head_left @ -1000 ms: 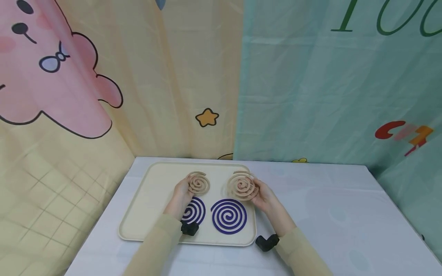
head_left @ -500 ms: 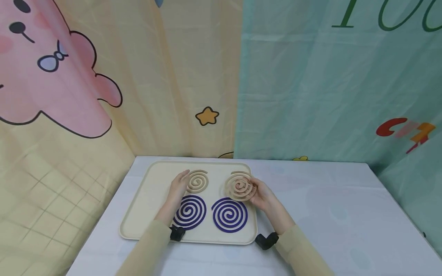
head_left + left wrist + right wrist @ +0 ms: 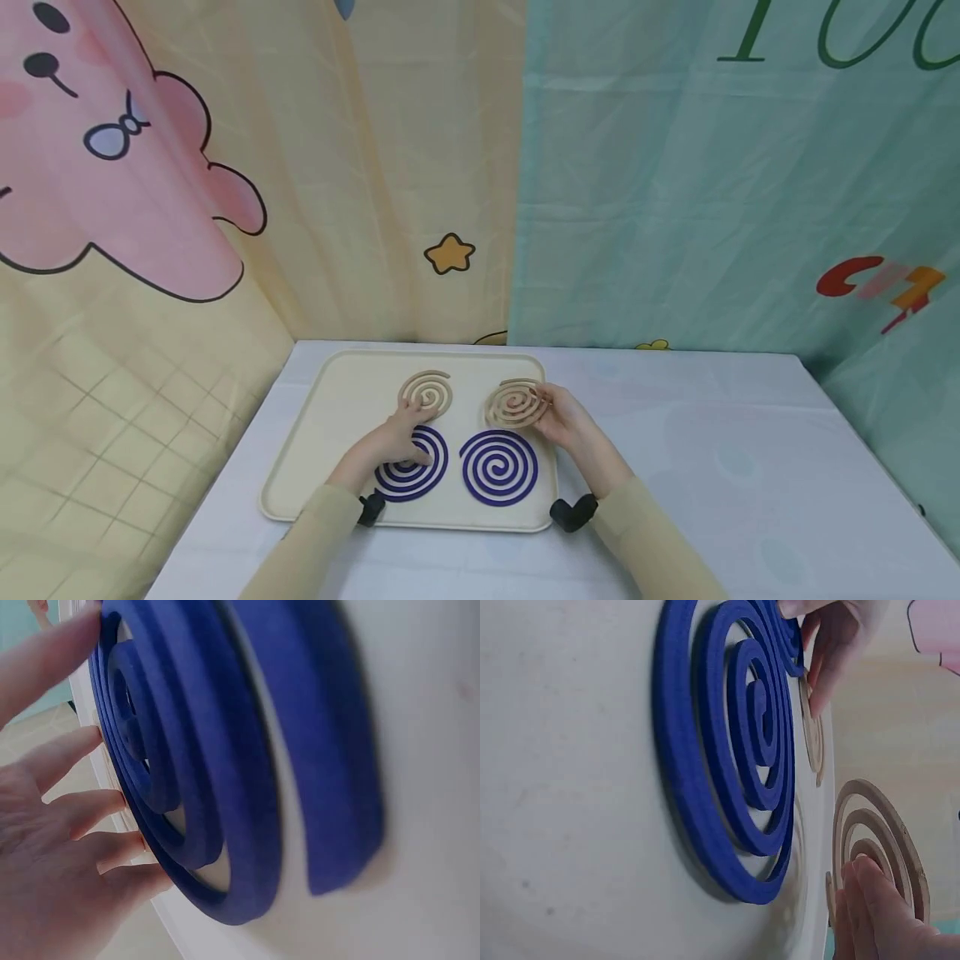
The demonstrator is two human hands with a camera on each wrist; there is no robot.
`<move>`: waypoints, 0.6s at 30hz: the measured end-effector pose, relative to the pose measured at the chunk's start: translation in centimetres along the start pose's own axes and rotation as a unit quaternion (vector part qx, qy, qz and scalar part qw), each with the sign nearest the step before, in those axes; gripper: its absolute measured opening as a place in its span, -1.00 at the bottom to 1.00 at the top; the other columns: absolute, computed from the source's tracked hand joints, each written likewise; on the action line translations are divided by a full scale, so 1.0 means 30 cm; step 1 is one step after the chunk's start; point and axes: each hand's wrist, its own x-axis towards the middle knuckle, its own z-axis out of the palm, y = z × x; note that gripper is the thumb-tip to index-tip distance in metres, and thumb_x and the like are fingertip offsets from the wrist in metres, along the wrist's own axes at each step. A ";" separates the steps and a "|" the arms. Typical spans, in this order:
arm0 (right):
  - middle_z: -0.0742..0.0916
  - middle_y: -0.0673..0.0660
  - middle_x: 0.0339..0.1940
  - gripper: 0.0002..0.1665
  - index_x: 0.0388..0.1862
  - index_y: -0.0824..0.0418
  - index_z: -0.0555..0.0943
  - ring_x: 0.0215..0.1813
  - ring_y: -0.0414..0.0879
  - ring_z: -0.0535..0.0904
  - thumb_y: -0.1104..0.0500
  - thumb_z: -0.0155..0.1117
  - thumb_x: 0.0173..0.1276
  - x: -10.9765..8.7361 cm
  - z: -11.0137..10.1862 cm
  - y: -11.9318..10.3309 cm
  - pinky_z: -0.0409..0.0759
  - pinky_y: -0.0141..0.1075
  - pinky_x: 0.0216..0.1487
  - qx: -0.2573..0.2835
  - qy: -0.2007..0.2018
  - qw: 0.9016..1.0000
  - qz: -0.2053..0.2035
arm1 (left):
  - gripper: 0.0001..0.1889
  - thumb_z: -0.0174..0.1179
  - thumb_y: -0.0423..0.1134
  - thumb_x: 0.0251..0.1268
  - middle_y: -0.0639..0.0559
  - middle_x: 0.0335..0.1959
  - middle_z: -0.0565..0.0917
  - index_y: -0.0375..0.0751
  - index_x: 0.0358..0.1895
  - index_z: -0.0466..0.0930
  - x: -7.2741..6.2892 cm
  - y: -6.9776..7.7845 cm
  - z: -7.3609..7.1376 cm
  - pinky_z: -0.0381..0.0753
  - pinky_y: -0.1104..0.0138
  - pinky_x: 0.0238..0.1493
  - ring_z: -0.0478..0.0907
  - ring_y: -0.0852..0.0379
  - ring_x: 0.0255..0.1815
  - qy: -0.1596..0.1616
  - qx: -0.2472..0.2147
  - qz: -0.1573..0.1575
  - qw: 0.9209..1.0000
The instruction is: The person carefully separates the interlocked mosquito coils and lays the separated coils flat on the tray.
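My right hand (image 3: 562, 417) pinches a tan mosquito coil (image 3: 516, 405) by its right edge. That coil is tilted up off the tray in the right wrist view, its rings (image 3: 909, 847) standing over the fingers. My left hand (image 3: 397, 435) reaches across a blue mosquito coil (image 3: 441, 454), fingers spread and tips at the near edge of another tan coil (image 3: 426, 377). The left wrist view has the blue coil (image 3: 322, 750) close up, with straight fingers (image 3: 82, 814) along its far side. Part of this blue coil is hidden by the hand.
All the coils are on or over a cream tray (image 3: 322, 442) on a white-covered table (image 3: 675, 467). Another blue coil (image 3: 499, 505) lies at the tray's near right. Printed curtains (image 3: 660, 208) hang behind. A black wrist mount (image 3: 573, 512) sits on each arm.
My left hand let go of the left tan coil's left edge, drew back, and swung over the left blue coil with fingers spread. My right hand lowered its tan coil slightly.
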 end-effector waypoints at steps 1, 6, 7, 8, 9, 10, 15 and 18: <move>0.08 0.43 0.55 -0.35 0.53 0.46 -0.19 0.56 0.09 0.06 0.23 -0.41 0.59 0.002 0.011 -0.005 0.39 -0.39 0.38 0.005 0.002 1.000 0.002 | -0.09 0.49 -0.32 -0.02 -0.40 0.57 -0.07 -0.22 0.47 0.25 0.000 0.000 0.000 0.00 -0.47 0.34 -0.24 -0.56 0.52 -0.001 0.004 0.000 1.000; 0.00 0.47 0.56 -0.24 0.56 0.38 -0.32 0.59 0.21 -0.01 0.25 -0.28 0.56 0.026 0.049 -0.012 0.06 -0.07 0.60 0.017 0.035 0.999 0.008 | -0.04 0.51 -0.29 -0.05 -0.42 0.57 -0.09 -0.19 0.50 0.21 0.003 0.002 0.008 -0.06 -0.50 0.32 -0.27 -0.57 0.52 -0.007 0.015 0.004 1.000; -0.02 0.49 0.56 -0.23 0.57 0.37 -0.35 0.59 0.25 -0.04 0.25 -0.28 0.55 0.031 0.051 -0.010 0.00 0.00 0.60 0.014 0.038 0.999 0.009 | -0.03 0.51 -0.28 -0.04 -0.41 0.57 -0.09 -0.18 0.50 0.19 0.003 0.004 0.010 -0.07 -0.49 0.33 -0.28 -0.55 0.52 -0.009 0.016 0.003 1.000; -0.02 0.50 0.56 -0.22 0.57 0.36 -0.35 0.59 0.30 -0.05 0.25 -0.27 0.56 0.034 0.053 -0.008 -0.02 0.05 0.59 0.012 0.043 0.999 0.012 | -0.03 0.51 -0.27 -0.04 -0.40 0.57 -0.10 -0.17 0.51 0.18 0.003 0.005 0.012 -0.08 -0.48 0.35 -0.29 -0.53 0.53 -0.010 0.017 0.001 1.000; -0.03 0.50 0.56 -0.22 0.57 0.36 -0.35 0.59 0.33 -0.06 0.24 -0.28 0.56 0.036 0.054 -0.005 -0.03 0.08 0.59 0.008 0.045 0.999 0.017 | -0.02 0.51 -0.26 -0.03 -0.39 0.58 -0.10 -0.16 0.52 0.17 0.003 0.008 0.013 -0.08 -0.47 0.36 -0.30 -0.52 0.54 -0.011 0.018 0.000 1.000; -0.03 0.51 0.57 -0.22 0.58 0.35 -0.35 0.59 0.36 -0.06 0.24 -0.28 0.56 0.038 0.054 -0.002 -0.02 0.10 0.58 0.003 0.047 0.999 0.022 | -0.02 0.51 -0.26 -0.04 -0.40 0.58 -0.10 -0.17 0.52 0.17 0.003 0.010 0.013 -0.08 -0.47 0.36 -0.29 -0.51 0.54 -0.011 0.019 0.000 1.000; 0.05 0.52 0.56 -0.22 0.57 0.40 -0.29 0.56 0.37 0.03 0.20 -0.26 0.55 0.035 0.055 0.005 0.10 0.09 0.56 -0.027 0.063 0.997 0.036 | -0.02 0.50 -0.26 -0.02 -0.40 0.58 -0.11 -0.17 0.52 0.16 -0.001 0.017 0.008 -0.08 -0.46 0.37 -0.30 -0.49 0.55 -0.013 0.016 -0.005 1.000; 0.11 0.52 0.54 -0.23 0.56 0.46 -0.17 0.56 0.35 0.07 0.21 -0.18 0.52 0.028 0.062 0.005 0.16 0.08 0.54 -0.099 0.086 0.991 0.017 | -0.02 0.50 -0.26 -0.01 -0.40 0.58 -0.11 -0.18 0.52 0.16 -0.003 0.014 0.003 -0.09 -0.46 0.37 -0.30 -0.48 0.56 -0.010 0.018 -0.007 1.000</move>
